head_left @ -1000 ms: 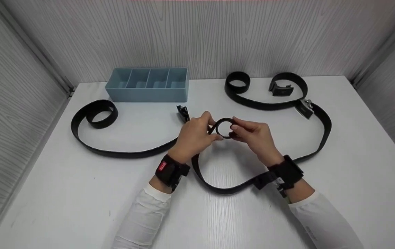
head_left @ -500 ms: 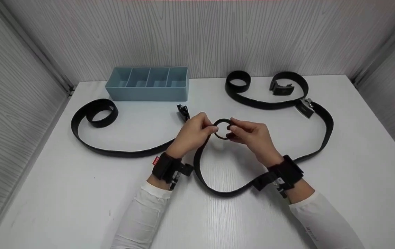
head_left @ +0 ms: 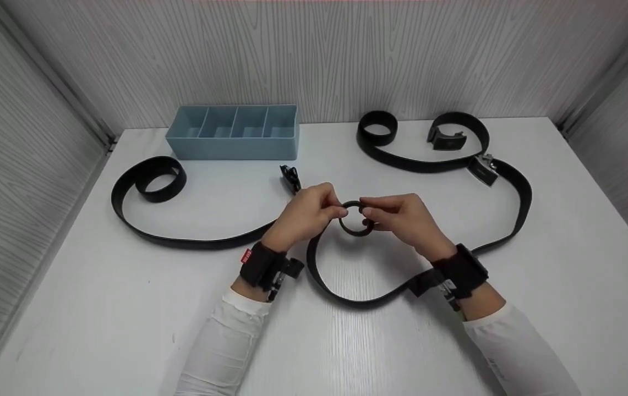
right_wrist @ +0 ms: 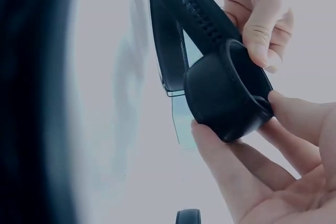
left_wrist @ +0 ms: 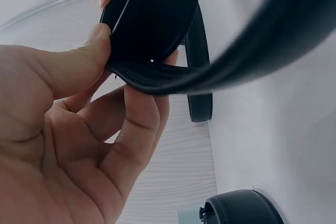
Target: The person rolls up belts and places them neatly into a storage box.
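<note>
Black, bendy leather belt [head_left: 347,300], its end rolled into a small ring, is pinched by the left hand [head_left: 305,214] and right hand [head_left: 402,219], in front of the blue plastic tray [head_left: 234,133] on the table [head_left: 126,308].

White table [head_left: 126,308], grey wood-grain walls [head_left: 314,60]

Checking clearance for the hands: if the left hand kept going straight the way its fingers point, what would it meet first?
Most likely the right hand: the left hand points rightward across the small belt coil both pinch. Depth seems level.
</note>
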Demonstrator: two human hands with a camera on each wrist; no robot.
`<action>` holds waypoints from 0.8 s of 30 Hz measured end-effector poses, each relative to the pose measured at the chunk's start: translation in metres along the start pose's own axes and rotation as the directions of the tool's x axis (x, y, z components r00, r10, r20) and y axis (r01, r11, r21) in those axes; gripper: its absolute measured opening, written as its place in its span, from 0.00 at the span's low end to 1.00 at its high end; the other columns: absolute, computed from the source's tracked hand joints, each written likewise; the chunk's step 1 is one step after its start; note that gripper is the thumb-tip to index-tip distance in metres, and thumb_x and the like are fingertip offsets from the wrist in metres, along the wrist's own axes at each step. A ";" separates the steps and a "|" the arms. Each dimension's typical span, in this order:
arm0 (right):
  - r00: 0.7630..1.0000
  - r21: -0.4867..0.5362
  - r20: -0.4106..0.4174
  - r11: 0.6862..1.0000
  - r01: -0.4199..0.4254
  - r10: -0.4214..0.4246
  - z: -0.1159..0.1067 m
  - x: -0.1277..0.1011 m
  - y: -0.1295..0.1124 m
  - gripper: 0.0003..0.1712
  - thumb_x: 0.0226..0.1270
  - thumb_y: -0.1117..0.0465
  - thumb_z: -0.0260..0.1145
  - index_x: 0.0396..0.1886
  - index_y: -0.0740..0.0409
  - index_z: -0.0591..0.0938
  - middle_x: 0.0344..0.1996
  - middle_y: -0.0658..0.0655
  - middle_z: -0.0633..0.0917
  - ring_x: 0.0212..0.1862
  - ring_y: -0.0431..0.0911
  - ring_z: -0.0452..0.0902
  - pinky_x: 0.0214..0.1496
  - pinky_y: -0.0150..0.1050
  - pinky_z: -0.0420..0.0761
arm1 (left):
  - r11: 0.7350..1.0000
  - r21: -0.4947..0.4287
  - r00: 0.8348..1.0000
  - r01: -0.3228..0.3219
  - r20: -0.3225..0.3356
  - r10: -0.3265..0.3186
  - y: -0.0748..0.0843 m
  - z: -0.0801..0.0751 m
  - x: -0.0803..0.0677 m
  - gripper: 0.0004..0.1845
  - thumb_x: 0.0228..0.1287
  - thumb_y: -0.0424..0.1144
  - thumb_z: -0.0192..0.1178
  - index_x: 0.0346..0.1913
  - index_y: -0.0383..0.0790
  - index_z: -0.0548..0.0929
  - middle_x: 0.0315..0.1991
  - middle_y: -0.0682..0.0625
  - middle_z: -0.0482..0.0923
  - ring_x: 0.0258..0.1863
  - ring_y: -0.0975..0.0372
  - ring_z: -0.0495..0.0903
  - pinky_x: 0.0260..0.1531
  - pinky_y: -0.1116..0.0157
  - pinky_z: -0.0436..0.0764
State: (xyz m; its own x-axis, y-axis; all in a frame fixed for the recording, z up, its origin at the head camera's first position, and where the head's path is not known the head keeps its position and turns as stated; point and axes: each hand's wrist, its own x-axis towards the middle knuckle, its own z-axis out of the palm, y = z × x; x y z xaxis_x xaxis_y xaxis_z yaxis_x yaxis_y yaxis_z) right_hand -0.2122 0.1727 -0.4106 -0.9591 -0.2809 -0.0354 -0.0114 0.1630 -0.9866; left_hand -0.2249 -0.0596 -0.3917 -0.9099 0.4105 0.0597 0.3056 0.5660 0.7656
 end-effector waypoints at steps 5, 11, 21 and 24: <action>0.999 0.051 -0.035 0.999 -0.013 0.015 0.001 0.000 0.001 0.20 0.72 0.67 0.70 0.60 0.70 0.83 0.57 0.72 0.84 0.45 0.46 0.88 0.48 0.40 0.87 | 0.999 -0.028 1.000 0.017 0.011 -0.016 -0.002 0.001 0.000 0.10 0.73 0.43 0.67 0.40 0.40 0.81 0.34 0.50 0.84 0.29 0.61 0.73 0.32 0.65 0.70; 0.992 0.140 -0.128 0.990 -0.002 0.020 0.005 0.000 0.002 0.20 0.72 0.66 0.70 0.61 0.70 0.83 0.53 0.65 0.87 0.46 0.47 0.88 0.50 0.42 0.87 | 0.996 -0.060 0.998 0.065 0.000 -0.065 -0.002 0.001 0.002 0.12 0.74 0.45 0.66 0.40 0.40 0.79 0.32 0.51 0.78 0.31 0.61 0.73 0.33 0.65 0.71; 0.992 0.218 -0.122 0.976 -0.008 0.035 0.007 0.000 0.003 0.22 0.72 0.65 0.71 0.62 0.69 0.82 0.48 0.59 0.88 0.49 0.48 0.87 0.53 0.45 0.86 | 0.996 -0.085 0.996 0.042 -0.074 -0.048 -0.001 0.001 0.004 0.09 0.72 0.39 0.67 0.38 0.37 0.81 0.27 0.52 0.80 0.27 0.63 0.73 0.29 0.67 0.70; 0.997 0.127 -0.065 0.991 -0.033 0.041 0.004 0.000 0.000 0.21 0.73 0.65 0.70 0.63 0.68 0.82 0.53 0.62 0.87 0.51 0.49 0.86 0.53 0.45 0.86 | 0.997 -0.055 0.996 0.050 -0.065 -0.053 0.000 0.000 0.002 0.08 0.72 0.39 0.67 0.38 0.37 0.81 0.25 0.53 0.78 0.26 0.63 0.72 0.28 0.67 0.69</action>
State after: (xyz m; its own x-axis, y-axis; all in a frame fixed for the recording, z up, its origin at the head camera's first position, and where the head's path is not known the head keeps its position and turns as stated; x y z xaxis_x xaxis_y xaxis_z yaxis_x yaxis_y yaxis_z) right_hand -0.2109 0.1693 -0.4116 -0.9752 -0.2115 -0.0657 0.0563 0.0502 -0.9971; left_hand -0.2269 -0.0580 -0.3916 -0.9412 0.3325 0.0604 0.2442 0.5455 0.8017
